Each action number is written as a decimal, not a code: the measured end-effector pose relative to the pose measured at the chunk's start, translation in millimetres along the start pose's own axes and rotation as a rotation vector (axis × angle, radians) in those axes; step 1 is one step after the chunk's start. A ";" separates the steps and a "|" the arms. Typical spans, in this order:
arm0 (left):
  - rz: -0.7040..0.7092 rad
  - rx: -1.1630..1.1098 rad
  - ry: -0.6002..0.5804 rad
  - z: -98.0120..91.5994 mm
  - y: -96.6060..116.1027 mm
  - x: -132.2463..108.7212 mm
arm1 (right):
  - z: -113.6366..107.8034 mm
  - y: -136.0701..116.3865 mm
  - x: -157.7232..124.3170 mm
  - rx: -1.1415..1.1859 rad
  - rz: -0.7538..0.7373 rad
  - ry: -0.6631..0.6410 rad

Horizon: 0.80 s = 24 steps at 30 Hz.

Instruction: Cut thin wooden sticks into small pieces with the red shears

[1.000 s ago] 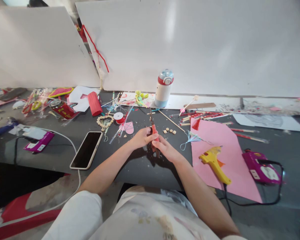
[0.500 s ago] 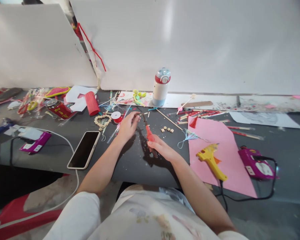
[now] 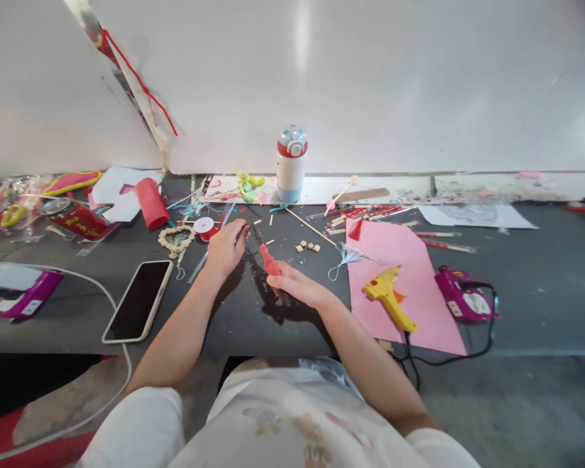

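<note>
My right hand (image 3: 292, 283) is wrapped round the red handles of a pair of pliers (image 3: 269, 261). The dark jaws point up and left toward my left hand (image 3: 228, 250), whose thumb and fingers are pinched together at the jaw tips. A thin wooden stick (image 3: 257, 222) pokes out beside these fingertips; most of it is hidden by the hand. Short cut bits of stick (image 3: 271, 220) lie just beyond the jaws. To the right sit several small pale wooden pieces (image 3: 308, 247), and a long thin stick (image 3: 312, 227) lies behind them.
Left of my arms are a phone (image 3: 137, 302), a beaded heart ring (image 3: 176, 240), a ribbon spool (image 3: 205, 227) and a can (image 3: 78, 220). A bottle (image 3: 291, 166) stands behind. At right, a yellow glue gun (image 3: 389, 296) rests on pink paper (image 3: 419, 260) near a purple power strip (image 3: 463, 296).
The camera view has swung to the right, so the table's contents appear further left. My left fingers have drawn in closer to the plier jaws; the right hand keeps its hold.
</note>
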<state>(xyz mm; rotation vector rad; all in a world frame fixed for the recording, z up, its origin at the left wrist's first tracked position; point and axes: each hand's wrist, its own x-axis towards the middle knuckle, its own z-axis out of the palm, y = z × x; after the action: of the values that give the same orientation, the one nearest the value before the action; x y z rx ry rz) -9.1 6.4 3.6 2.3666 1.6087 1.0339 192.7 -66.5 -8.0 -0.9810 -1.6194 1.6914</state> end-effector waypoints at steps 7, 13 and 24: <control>-0.004 -0.071 -0.039 -4.3 4.3 1.6 | -2.0 4.7 2.2 -0.028 -0.004 -0.014; -0.052 -0.130 -0.088 -9.1 10.6 4.0 | -2.3 0.8 1.9 -0.020 -0.046 -0.047; -0.097 -0.219 -0.066 -6.3 7.4 3.9 | -2.7 0.8 1.1 0.024 -0.077 -0.082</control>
<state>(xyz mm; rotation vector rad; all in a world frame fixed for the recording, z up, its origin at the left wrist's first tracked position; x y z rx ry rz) -6.1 4.8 13.5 2.1367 1.4882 1.0427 194.4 -64.1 -8.9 -0.8369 -1.6635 1.7147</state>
